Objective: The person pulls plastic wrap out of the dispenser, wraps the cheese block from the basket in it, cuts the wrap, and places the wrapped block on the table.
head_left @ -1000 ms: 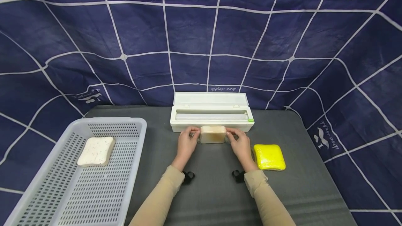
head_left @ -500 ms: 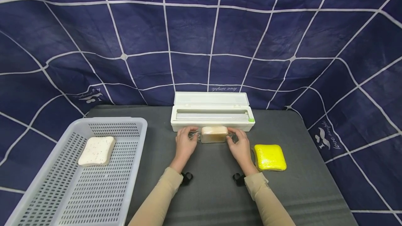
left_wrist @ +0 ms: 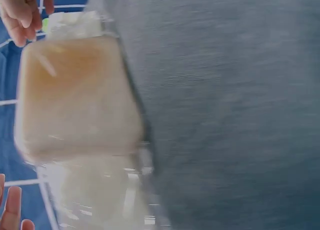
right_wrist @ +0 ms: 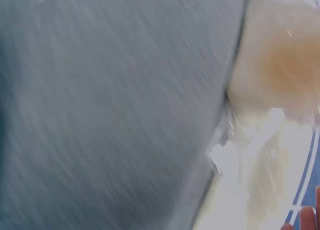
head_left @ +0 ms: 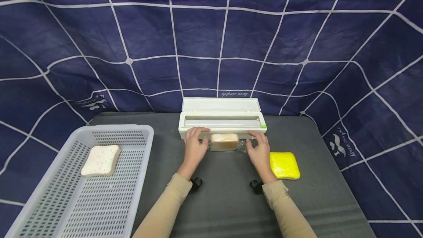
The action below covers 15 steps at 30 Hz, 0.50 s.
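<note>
A beige and brown block shaped like a thick slice of toast [head_left: 224,142], in clear film, sits just in front of the white box [head_left: 223,111]. Loose film [head_left: 242,145] sticks out from its sides; in the left wrist view the film [left_wrist: 102,195] looks crinkled and shiny. My left hand [head_left: 195,148] is at the block's left, fingers apart and relaxed, thumb near the film. On the other side my right hand [head_left: 259,151] is spread in the same way, with a gap to the block. Fingertips [right_wrist: 307,219] of the right hand show at the right wrist view's corner.
The box's lid [head_left: 221,104] stands raised, a film roll [head_left: 222,123] inside. A yellow toast-shaped block [head_left: 285,165] lies beside my right wrist. At left, a grey perforated basket [head_left: 149,157] holds a white speckled block [head_left: 100,160]. A blue checked cloth [head_left: 198,39] hangs behind.
Both hands have let go of the film at the block's sides and moved outward, the right one farther. The block has stayed in place.
</note>
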Tool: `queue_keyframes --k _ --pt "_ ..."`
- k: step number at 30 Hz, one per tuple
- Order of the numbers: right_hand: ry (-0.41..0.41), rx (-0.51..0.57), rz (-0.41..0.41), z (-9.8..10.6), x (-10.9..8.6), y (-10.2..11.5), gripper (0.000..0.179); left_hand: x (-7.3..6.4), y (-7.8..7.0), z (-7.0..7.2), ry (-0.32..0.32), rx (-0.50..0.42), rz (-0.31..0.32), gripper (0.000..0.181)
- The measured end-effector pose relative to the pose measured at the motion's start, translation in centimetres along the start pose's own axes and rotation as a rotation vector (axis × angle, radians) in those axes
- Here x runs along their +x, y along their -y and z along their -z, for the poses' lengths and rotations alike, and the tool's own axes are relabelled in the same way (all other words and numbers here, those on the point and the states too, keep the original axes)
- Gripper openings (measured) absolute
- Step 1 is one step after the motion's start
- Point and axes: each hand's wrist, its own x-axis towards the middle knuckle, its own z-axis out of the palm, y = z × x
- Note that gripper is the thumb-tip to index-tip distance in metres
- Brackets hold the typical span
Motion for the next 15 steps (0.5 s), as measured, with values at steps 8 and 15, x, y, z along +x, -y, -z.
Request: queue_keyframes --k 8,15 --pt "-0.045 -0.053 -0.111 2.5 3.7 -0.8 0.024 2.8 -3.8 -0.8 0.062 -0.014 -0.137 0.021" --pt "0.109 -0.115 -0.170 3.7 5.5 -2.3 0.035 3.7 -5.8 -2.7 0.195 0.033 -0.169 0.018"
